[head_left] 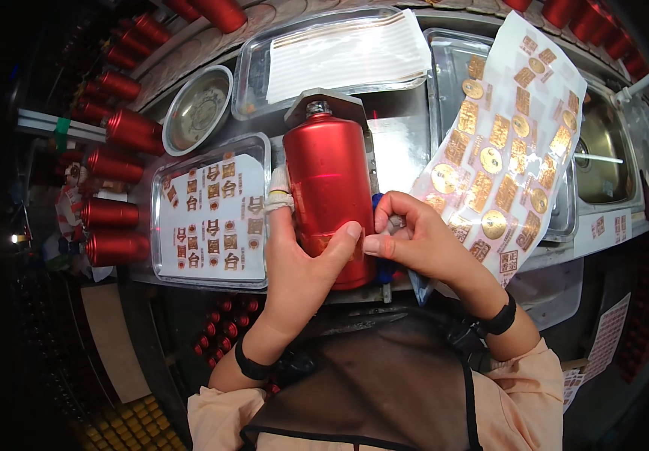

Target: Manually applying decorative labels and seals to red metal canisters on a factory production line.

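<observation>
1. While the left hand (pixel 302 263) braces the shiny red bottle (pixel 328 177), thumb pressed on its lower front, fingers along its left flank, the bottle sits mid-counter, neck pointing away, before an angular grey metal bracket (pixel 350 109);
2. and here's the right hand (pixel 418 237), thumb and forefinger curled close at the bottle's lower right edge; whether they pinch anything, one cannot tell;
3. danger, surely, in that smooth coat: a slackened left grip could let the rounded body roll; a dragging thumb might smear the faint gold-toned patch (pixel 323 242) beneath;
4. trouble on the flank, too: the right forearm overlaps the gold-patterned sheet (pixel 508 150) in view, so an outward elbow could crumple it;
5. textures now: soft white finger wrap (pixel 280 200); thin, curving sheet with glinting foil motifs; round, dull metal bowl (pixel 226 90); shallow, round-cornered tray (pixel 266 173).
</observation>
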`<action>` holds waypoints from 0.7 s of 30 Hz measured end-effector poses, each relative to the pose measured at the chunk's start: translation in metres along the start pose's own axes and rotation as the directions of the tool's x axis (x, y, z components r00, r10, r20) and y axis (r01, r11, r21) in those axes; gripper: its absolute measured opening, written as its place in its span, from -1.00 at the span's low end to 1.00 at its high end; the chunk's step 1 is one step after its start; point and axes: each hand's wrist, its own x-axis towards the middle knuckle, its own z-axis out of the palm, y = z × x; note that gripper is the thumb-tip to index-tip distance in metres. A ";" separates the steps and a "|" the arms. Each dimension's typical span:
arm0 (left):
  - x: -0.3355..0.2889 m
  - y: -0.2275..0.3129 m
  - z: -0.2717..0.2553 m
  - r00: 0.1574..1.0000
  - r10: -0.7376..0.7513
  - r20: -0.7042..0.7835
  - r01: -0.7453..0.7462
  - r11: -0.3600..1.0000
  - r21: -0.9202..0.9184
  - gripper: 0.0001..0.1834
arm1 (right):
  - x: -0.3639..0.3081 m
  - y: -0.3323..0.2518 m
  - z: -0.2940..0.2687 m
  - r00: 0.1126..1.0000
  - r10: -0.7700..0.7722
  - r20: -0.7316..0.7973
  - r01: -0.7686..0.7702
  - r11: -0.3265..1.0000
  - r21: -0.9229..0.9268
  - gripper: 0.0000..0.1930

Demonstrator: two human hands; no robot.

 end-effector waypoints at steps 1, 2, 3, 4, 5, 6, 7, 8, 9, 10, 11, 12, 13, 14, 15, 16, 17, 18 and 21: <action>0.000 0.000 0.000 1.000 0.000 0.001 0.000 1.000 0.001 -0.35 | 0.000 -0.001 0.000 1.000 -0.015 0.006 0.016 1.000 -0.023 -0.70; -0.001 0.001 -0.001 1.000 -0.015 0.010 0.015 1.000 -0.019 -0.34 | 0.000 -0.001 0.000 1.000 -0.016 0.006 0.016 1.000 -0.022 -0.70; -0.001 0.001 -0.001 0.999 -0.029 0.020 0.030 0.999 -0.038 -0.32 | -0.002 -0.002 0.001 1.000 -0.012 0.003 0.012 1.000 0.009 -0.69; -0.001 0.003 0.000 0.999 -0.029 0.020 0.030 0.999 -0.037 -0.32 | -0.003 -0.002 0.002 1.000 -0.007 0.001 0.007 0.999 0.040 -0.68; -0.001 0.005 0.001 1.000 -0.018 0.022 0.019 0.996 -0.090 -0.33 | -0.005 -0.002 0.005 1.000 -0.008 0.000 0.008 0.999 0.039 -0.68; -0.001 0.006 0.001 1.000 -0.006 0.024 0.009 0.990 -0.142 -0.34 | -0.009 -0.002 0.009 0.999 -0.012 -0.035 0.016 0.993 0.117 -0.71; 0.001 0.005 0.001 1.000 -0.005 0.025 0.008 0.990 -0.143 -0.34 | -0.011 -0.003 0.012 0.997 -0.013 -0.071 0.026 0.981 0.194 -0.73; 0.002 0.001 -0.001 1.000 -0.013 0.022 0.018 0.971 -0.237 -0.35 | -0.012 -0.007 0.013 0.998 -0.011 -0.069 0.025 0.980 0.196 -0.73; 0.002 -0.001 -0.002 1.000 -0.022 0.021 0.028 0.944 -0.329 -0.35 | -0.015 -0.014 0.015 0.997 0.027 -0.071 -0.020 0.995 0.098 -0.76; 0.001 -0.001 -0.003 1.000 -0.024 0.019 0.029 0.944 -0.328 -0.35 | -0.018 -0.021 0.017 0.995 0.065 -0.077 -0.065 0.998 0.000 -0.80; 0.001 0.000 -0.002 1.000 -0.021 0.021 0.026 0.959 -0.281 -0.37 | -0.018 -0.025 0.020 0.993 0.077 -0.090 -0.084 0.993 -0.079 -0.83; 0.001 0.001 -0.001 1.000 -0.019 0.022 0.023 0.972 -0.233 -0.40 | -0.018 -0.023 0.021 0.993 0.077 -0.091 -0.084 0.993 -0.079 -0.83; 0.001 -0.001 -0.002 1.000 -0.018 0.022 0.023 0.972 -0.233 -0.40 | -0.017 -0.020 0.021 0.992 0.055 -0.110 -0.064 0.995 -0.074 -0.83; 0.001 -0.005 -0.002 1.000 -0.001 0.021 0.005 0.986 -0.167 -0.43 | -0.016 -0.018 0.021 0.991 0.034 -0.128 -0.043 0.997 -0.070 -0.84; 0.000 -0.007 -0.003 1.000 0.016 0.020 -0.013 0.995 -0.100 -0.46 | -0.016 -0.019 0.022 0.991 0.034 -0.127 -0.043 0.997 -0.070 -0.84; 0.000 -0.005 -0.002 1.000 0.016 0.019 -0.014 0.995 -0.100 -0.46 | -0.016 -0.020 0.022 0.992 0.020 -0.121 -0.027 0.998 -0.056 -0.84; 0.000 -0.002 0.000 1.000 0.010 0.015 -0.009 0.993 -0.118 -0.48 | -0.017 -0.021 0.022 0.993 0.008 -0.117 -0.013 0.999 -0.041 -0.83; -0.001 0.000 0.001 1.000 0.005 0.010 -0.003 0.991 -0.136 -0.49 | -0.017 -0.020 0.022 0.993 0.009 -0.117 -0.014 0.999 -0.041 -0.83; -0.002 -0.003 -0.004 0.999 -0.031 0.012 0.031 0.997 -0.065 -0.45 | -0.016 -0.020 0.022 0.995 -0.011 -0.103 0.012 1.000 0.010 -0.85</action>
